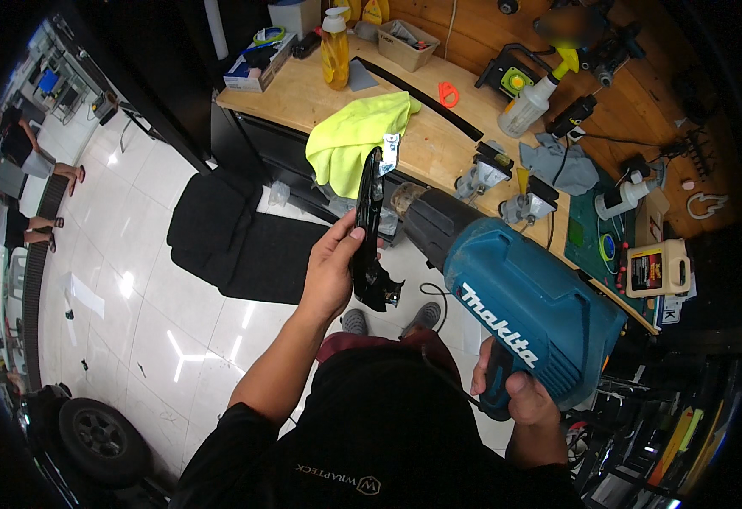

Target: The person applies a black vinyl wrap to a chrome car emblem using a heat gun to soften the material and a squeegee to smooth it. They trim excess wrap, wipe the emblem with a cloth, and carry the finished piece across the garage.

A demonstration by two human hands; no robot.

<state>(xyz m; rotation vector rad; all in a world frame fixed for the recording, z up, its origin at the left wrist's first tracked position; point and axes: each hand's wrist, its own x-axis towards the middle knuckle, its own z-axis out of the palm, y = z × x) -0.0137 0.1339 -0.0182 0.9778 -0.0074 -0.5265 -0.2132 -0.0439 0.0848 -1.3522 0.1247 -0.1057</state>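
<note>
Black part [370,212], long, glossy, gripped by left hand [333,265]; right hand [529,400] grips heat gun [530,288].

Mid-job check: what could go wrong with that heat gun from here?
If the blue heat gun is hot, its nozzle seems close enough to the left hand to burn its fingers. The glossy black strip in that hand could overheat in one spot. The yellow-green cloth hanging off the bench near the nozzle might scorch.

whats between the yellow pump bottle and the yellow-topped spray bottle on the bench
A grey piece, a long black strip and a small orange item, as the head view shows.
</note>
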